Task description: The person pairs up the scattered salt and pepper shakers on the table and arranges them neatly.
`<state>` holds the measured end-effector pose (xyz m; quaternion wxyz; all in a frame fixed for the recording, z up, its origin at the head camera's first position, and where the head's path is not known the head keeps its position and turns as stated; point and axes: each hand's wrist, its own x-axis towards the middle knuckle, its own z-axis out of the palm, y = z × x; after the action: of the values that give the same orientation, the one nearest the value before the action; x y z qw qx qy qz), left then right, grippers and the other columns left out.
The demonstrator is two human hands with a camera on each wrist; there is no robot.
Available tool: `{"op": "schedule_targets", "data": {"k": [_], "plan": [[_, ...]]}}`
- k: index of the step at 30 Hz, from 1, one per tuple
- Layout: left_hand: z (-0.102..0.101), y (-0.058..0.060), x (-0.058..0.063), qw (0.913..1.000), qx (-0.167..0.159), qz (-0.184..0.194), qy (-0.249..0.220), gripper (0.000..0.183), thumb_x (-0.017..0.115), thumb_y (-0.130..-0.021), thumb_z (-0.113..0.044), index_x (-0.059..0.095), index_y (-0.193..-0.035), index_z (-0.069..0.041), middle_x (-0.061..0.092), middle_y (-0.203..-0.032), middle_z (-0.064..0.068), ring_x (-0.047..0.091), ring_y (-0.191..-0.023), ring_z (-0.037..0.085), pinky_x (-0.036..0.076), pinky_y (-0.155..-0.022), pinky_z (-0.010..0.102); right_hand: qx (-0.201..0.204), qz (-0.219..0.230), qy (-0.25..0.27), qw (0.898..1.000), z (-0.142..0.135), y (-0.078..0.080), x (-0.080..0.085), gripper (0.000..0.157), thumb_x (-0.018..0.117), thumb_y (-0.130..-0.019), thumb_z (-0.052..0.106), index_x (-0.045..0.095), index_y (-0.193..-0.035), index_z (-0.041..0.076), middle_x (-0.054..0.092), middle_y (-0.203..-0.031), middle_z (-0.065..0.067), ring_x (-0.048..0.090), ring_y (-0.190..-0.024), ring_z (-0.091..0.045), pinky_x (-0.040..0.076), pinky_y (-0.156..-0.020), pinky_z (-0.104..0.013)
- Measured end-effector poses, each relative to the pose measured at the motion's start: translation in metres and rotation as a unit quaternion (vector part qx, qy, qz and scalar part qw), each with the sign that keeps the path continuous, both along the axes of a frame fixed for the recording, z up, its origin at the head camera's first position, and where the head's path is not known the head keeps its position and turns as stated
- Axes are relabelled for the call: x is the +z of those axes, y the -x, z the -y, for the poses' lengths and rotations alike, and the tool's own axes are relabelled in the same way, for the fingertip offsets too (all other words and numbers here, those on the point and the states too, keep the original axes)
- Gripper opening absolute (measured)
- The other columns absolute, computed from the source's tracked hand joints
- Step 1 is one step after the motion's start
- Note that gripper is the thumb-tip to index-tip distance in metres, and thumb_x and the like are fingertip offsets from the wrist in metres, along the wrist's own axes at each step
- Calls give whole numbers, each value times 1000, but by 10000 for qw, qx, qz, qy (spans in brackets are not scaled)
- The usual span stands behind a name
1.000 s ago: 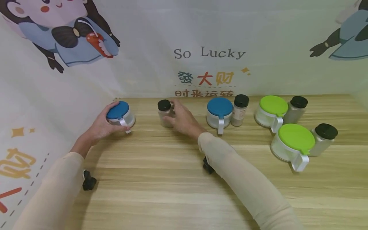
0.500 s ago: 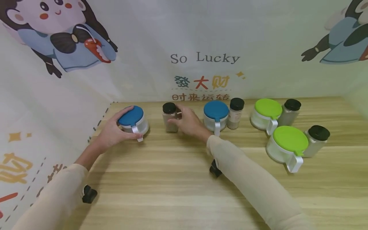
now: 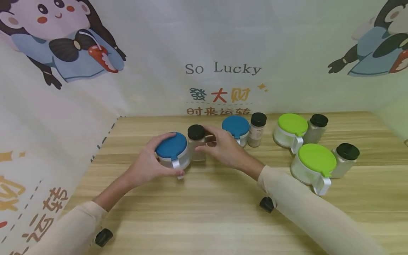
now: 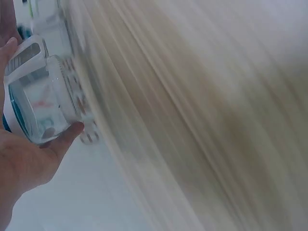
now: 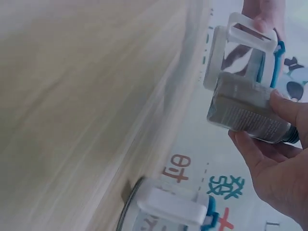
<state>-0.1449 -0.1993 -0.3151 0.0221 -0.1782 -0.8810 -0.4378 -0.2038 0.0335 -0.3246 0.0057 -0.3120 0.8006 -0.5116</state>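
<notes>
My left hand (image 3: pixel 147 165) grips a clear seasoning jar with a blue lid (image 3: pixel 172 146) and white handle, fingers on its far side and thumb near the handle. Right beside it, my right hand (image 3: pixel 227 148) pinches a spice bottle with a black cap (image 3: pixel 196 132) between thumb and fingers. Bottle and jar stand close together, roughly upright. In the right wrist view the bottle (image 5: pixel 245 108) overlaps the jar (image 5: pixel 210 60), and the wall cloth shows between their bases and the tabletop. Powder in the bottle looks brownish grey.
Behind my right hand stand another blue-lidded jar (image 3: pixel 236 125) and a black-capped bottle (image 3: pixel 256 131). Two green-lidded jars, a far one (image 3: pixel 291 125) and a near one (image 3: pixel 315 161), each have a bottle alongside. A printed cloth wall (image 3: pixel 153 71) borders the wooden table (image 3: pixel 197 212).
Both hands have come nearer the person, carrying the blue-lidded jar and the spice bottle. The jar has moved right, up to the bottle, closing the gap. The head view has shifted slightly.
</notes>
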Motion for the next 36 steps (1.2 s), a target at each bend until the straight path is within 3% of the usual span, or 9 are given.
{"op": "schedule_targets", "data": {"k": [4, 7, 10, 14, 17, 28, 36], "plan": [[-21, -15, 7, 9999, -67, -70, 61, 94, 86, -58, -27, 36, -136, -22, 33, -132, 7, 40, -114, 28, 40, -87, 48, 191, -50, 59, 9998, -20, -20, 7, 55, 72, -77, 16, 49, -127, 7, 56, -115, -2, 57, -99, -17, 46, -82, -30], [-30, -19, -2, 9997, 10, -161, 209, 97, 86, -53, -39, 35, -135, -32, 34, -129, 1, 42, -111, 25, 42, -85, 45, 310, -75, 67, 9995, -35, -40, 19, 52, 70, -78, 9, 49, -125, 3, 56, -115, -5, 57, -99, -19, 46, -82, -32], [-38, -20, -14, 9980, 29, -288, 558, 99, 82, -49, -54, 32, -134, -42, 35, -125, -5, 44, -108, 21, 44, -82, 42, 260, -77, 39, 9996, -50, -52, 18, 52, 70, -78, 6, 50, -126, 4, 57, -115, -5, 57, -100, -18, 46, -83, -34], [-50, -25, -20, 9959, 15, -377, 823, 99, 79, -48, -61, 31, -132, -45, 36, -120, -9, 46, -105, 18, 45, -80, 41, 262, -27, 282, 9993, -66, -50, -7, 54, 72, -77, 11, 50, -127, 10, 56, -116, 1, 56, -102, -16, 45, -84, -30], [-59, -26, -22, 9959, -31, -363, 828, 98, 79, -48, -61, 31, -132, -45, 35, -121, -9, 46, -105, 18, 46, -80, 40, 268, -20, 506, 9984, -74, -51, -15, 54, 72, -76, 10, 51, -126, 9, 57, -116, -1, 56, -102, -19, 45, -83, -29], [-87, -24, -38, 9970, -134, -313, 692, 100, 81, -47, -58, 30, -133, -45, 33, -123, -6, 47, -105, 19, 45, -80, 40, 164, 297, 693, 9970, -99, -64, -23, 55, 72, -74, 2, 51, -125, 6, 55, -120, -6, 56, -102, -21, 47, -79, -31], [-113, -19, -43, 9957, -376, -306, 795, 101, 79, -49, -60, 28, -134, -45, 33, -122, -3, 48, -102, 19, 46, -78, 38, -336, 564, 543, 9964, -122, -74, -32, 60, 70, -76, 2, 45, -131, 4, 54, -120, -9, 53, -106, -20, 46, -81, -30]]}}
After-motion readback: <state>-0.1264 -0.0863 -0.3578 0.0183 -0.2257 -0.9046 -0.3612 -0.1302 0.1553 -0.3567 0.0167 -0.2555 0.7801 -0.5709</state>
